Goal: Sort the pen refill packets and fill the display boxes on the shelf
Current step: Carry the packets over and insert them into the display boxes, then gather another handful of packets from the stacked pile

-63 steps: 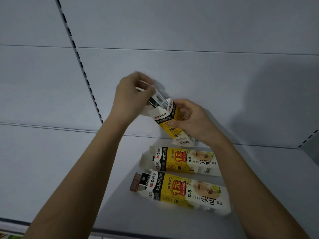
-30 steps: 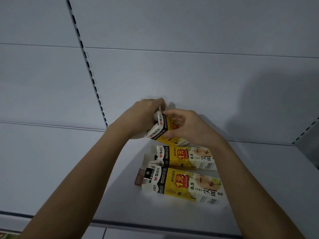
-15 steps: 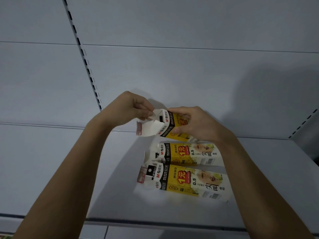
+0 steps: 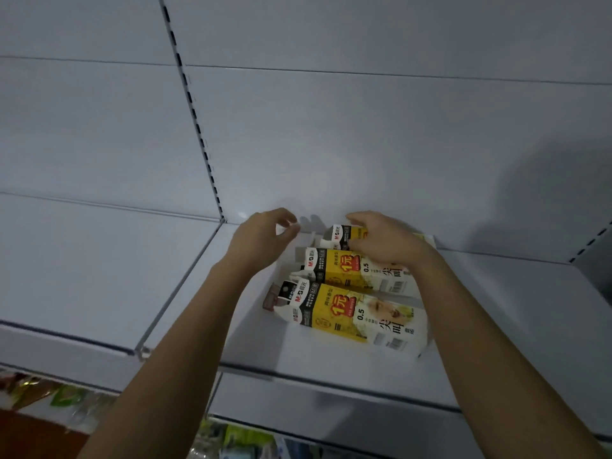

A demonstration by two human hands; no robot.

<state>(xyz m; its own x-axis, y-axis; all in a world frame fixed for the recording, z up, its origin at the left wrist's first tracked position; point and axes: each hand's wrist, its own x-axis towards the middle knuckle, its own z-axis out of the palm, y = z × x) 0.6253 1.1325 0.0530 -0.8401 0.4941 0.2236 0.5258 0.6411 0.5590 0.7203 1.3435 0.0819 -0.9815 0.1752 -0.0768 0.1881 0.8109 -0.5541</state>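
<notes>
Glossy printed card boxes [image 4: 344, 309]; smooth shelf [image 4: 496, 326].

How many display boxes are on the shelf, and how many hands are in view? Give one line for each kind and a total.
Yellow and white display boxes: 3 (near, middle, far)
Hands: 2 (left hand, right hand)
Total: 5

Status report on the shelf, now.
Right hand holds rear yellow-and-white cardboard display box against the back panel. Left hand free, fingers loosely curled, touching nothing. Two matching boxes lie in front. Nothing in the way.
</notes>
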